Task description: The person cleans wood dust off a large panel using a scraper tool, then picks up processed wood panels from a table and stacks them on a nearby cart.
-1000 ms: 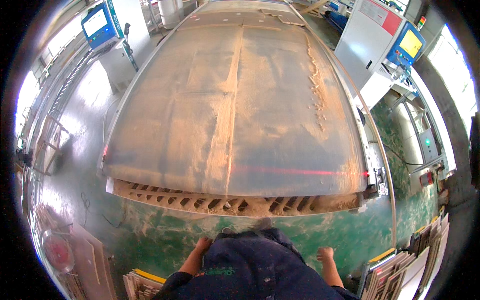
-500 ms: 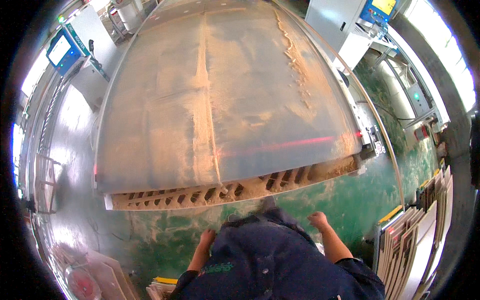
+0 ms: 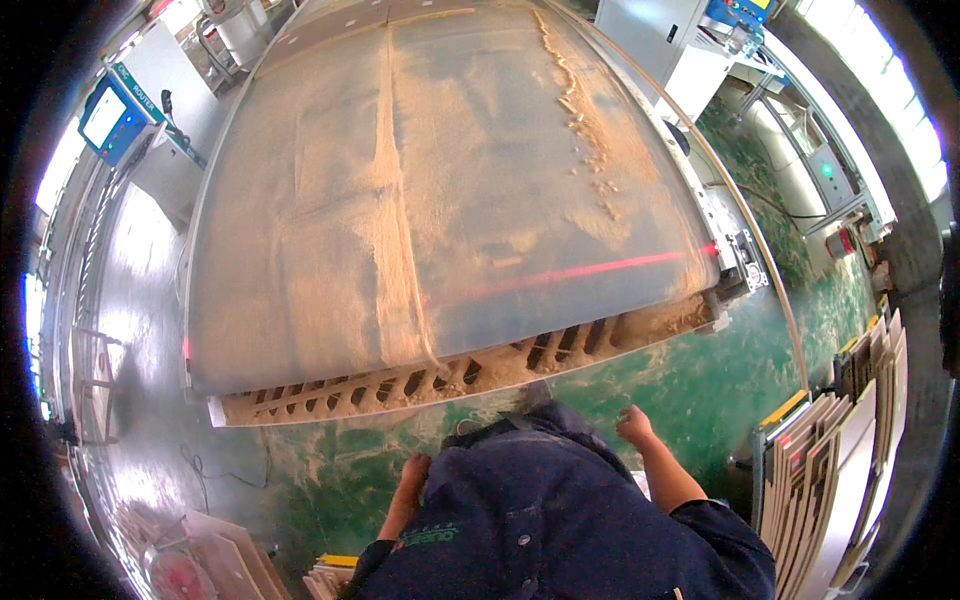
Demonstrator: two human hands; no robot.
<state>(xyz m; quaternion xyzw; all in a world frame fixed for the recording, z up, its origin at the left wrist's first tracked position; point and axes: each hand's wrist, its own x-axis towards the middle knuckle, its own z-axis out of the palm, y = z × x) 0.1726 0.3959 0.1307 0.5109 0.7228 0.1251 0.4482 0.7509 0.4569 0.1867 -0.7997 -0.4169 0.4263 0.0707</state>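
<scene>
The left hand [image 3: 413, 470] lay half hidden against the dark blue jacket [image 3: 545, 520], so whether it was open or closed could not be told, while the right hand [image 3: 634, 425] hung loosely open and empty over the green floor [image 3: 700, 390]. Nearest both, apart from them, stood the slotted front edge [image 3: 440, 378] of the big dust-covered desk [image 3: 440, 190], crossed by a red laser line [image 3: 590, 272]. Stacked boards [image 3: 830, 470] crowded the right, cut off at the rim.

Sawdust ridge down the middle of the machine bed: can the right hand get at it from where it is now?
Probably yes, for the near end. The right hand hangs empty beside the torso, and only bare green floor lies between it and the bed's front edge. The sawdust ridge ends at that edge; its far stretch looks beyond reach.
</scene>
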